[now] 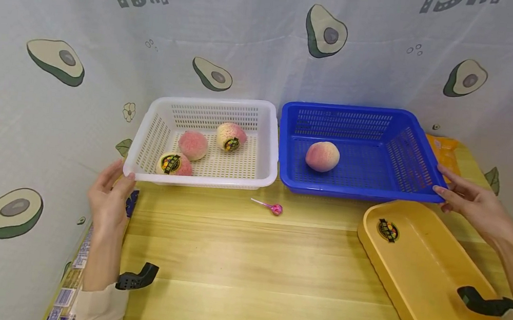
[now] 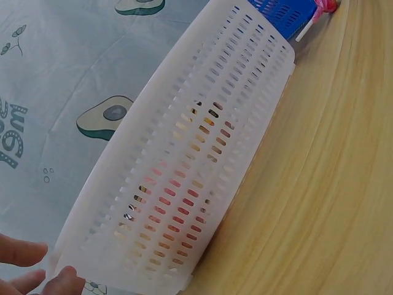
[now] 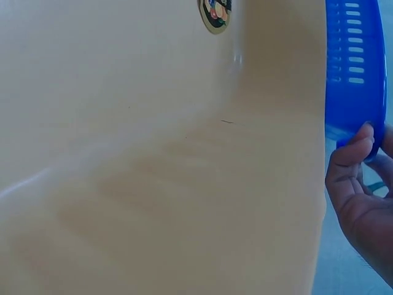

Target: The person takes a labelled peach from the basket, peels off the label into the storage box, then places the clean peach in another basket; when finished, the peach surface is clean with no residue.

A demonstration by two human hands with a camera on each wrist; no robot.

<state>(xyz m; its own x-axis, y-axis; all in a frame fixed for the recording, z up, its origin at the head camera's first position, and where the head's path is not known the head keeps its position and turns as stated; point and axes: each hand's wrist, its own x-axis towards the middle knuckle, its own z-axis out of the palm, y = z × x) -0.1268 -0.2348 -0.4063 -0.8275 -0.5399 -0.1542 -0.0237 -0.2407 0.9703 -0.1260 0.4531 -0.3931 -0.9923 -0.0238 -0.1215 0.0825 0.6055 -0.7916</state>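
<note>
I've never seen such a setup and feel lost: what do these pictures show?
There is no machine: a person works bare-handed. The wide picture looks down from a head-worn camera; the two close ones come from cameras on each wrist. On the wooden table sit a white basket with three peaches, a blue basket with one peach, a yellow tray and a lollipop. The left hand holds the white basket's near outer corner; the right hand pinches the blue basket's.

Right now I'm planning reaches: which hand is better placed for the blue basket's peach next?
Likely the right hand, holding the blue basket around that peach; the left hand holds the white basket.
</note>
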